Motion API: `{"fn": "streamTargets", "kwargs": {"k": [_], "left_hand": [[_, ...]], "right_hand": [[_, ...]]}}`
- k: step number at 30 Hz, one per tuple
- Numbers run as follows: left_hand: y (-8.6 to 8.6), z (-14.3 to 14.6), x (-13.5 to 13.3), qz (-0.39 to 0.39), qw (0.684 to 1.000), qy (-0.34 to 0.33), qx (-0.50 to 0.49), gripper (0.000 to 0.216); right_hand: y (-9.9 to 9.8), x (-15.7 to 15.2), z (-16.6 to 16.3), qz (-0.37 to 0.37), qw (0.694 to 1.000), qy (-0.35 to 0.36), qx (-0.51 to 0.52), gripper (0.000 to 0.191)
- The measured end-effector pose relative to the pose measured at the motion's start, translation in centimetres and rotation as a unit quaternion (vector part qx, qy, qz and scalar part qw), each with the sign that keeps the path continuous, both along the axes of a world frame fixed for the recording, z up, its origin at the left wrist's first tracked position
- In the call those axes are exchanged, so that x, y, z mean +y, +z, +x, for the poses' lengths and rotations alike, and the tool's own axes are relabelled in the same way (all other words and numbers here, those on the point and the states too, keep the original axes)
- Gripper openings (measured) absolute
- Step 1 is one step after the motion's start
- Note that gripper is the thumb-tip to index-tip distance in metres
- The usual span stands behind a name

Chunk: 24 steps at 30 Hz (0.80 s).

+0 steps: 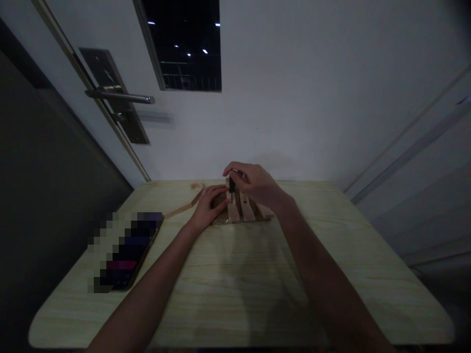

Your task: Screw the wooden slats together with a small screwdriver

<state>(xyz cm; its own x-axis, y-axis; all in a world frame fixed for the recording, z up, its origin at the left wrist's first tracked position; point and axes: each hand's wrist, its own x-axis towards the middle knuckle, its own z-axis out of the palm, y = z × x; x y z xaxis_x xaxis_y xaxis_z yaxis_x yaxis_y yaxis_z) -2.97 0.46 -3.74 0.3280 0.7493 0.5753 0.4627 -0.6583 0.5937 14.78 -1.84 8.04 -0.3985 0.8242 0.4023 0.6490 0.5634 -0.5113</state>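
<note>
My right hand (253,182) is closed around the black handle of a small screwdriver (232,185), held upright with its shaft pointing down. Its tip meets a pale wooden strip (233,212); whether a screw sits under it is too small to tell. A second strip (247,210) with a dark hole lies beside the first, and a third (264,211) is partly under my right wrist. These strips rest on a brown base (221,200). Stretched out at its left side, my left hand (208,208) touches the first strip with thumb and fingers apart.
A thin, curved wooden piece (180,210) lies left of my left hand. Nearer the table's left edge is a phone (142,250), partly pixelated. The light wooden table (228,284) stands against a white door with a metal handle (125,97) and a dark window (187,44).
</note>
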Motion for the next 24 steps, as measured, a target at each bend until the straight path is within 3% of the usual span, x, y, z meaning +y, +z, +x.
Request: {"fn": "streamTargets", "kwargs": {"k": [4,11,15,24], "left_hand": [[0.07,0.05,-0.07,-0.004,1.000,-0.003,-0.002,0.032],[0.11,0.03,-0.15,-0.001,1.000,-0.001,-0.003,0.033],[-0.11,-0.04,0.03,0.005,1.000,-0.004,0.002,0.032],[-0.37,-0.10,0.19,0.012,1.000,-0.003,0.001,0.030]], "right_hand": [[-0.20,0.31,0.12,0.015,1.000,0.009,0.025,0.020],[0.03,0.00,0.36,-0.007,0.999,-0.001,0.034,0.030],[0.20,0.10,0.55,-0.028,0.998,0.044,0.042,0.030],[-0.21,0.44,-0.05,0.001,0.993,0.063,0.100,0.016]]}}
